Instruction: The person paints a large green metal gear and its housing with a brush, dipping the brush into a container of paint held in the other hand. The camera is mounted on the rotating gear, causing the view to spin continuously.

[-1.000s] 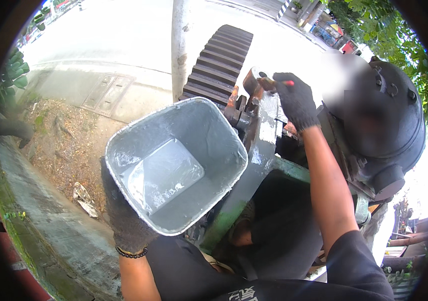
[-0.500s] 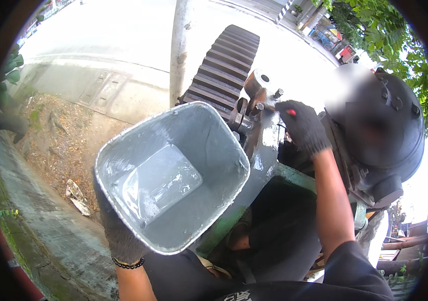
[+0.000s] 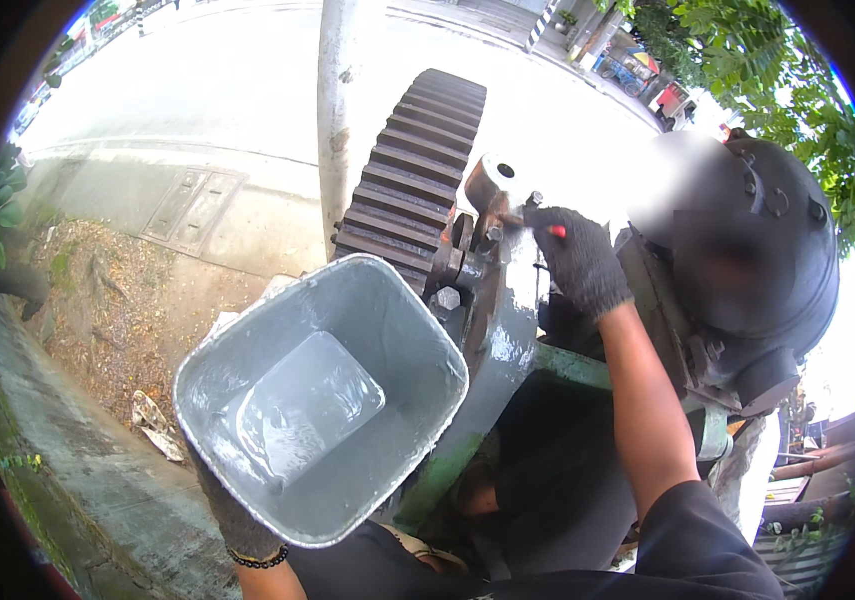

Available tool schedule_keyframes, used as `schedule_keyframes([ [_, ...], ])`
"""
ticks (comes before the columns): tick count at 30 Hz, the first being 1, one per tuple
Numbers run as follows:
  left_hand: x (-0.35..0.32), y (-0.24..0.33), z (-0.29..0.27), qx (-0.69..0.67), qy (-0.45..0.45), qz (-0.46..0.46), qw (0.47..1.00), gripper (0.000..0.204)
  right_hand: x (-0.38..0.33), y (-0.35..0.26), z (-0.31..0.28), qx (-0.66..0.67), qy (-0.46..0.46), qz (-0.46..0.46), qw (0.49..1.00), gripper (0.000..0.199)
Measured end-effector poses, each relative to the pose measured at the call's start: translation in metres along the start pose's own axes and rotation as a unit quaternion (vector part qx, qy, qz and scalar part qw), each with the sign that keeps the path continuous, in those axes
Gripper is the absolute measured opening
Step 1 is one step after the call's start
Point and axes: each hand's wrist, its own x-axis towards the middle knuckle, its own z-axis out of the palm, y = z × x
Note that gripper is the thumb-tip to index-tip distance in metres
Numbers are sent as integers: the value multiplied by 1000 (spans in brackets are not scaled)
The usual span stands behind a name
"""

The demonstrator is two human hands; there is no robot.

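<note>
My left hand (image 3: 235,515), in a dark knit glove, is closed on the side of a squarish bucket (image 3: 402,335). Wet grey paint (image 3: 297,425) lies in its bottom and coats the walls. The fingers behind the bucket are hidden. At the machine, my gloved right hand (image 3: 587,258) is closed around a paintbrush (image 3: 557,231), whose red handle part shows between the fingers. Its bristle end is by a bolt on a rusty brown bracket (image 3: 488,184); whether it touches is hard to tell. Fresh grey paint shines on the frame (image 3: 499,365) below.
A large dark toothed gear (image 3: 412,165) rises beyond the bucket, beside a pale post (image 3: 339,120). To the right sits a big black rounded housing (image 3: 762,240), partly blurred. A mossy concrete ledge (image 3: 77,430) runs along the left, next to leaf-strewn soil (image 3: 97,300).
The machine has shifted slightly left in view. The bucket sits lower and farther left, uncovering a large bolt by the gear. My right hand with the brush stays by the bracket.
</note>
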Motion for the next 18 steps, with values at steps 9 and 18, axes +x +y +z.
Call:
schedule_keyframes([
  [9,13,-6,-3,97,-14,7,995,86,-56,-73,-58,104,-40,85,990,21],
  [18,1,1,5,162,-26,46,985,79,-35,-21,-5,-19,-56,-14,998,25],
])
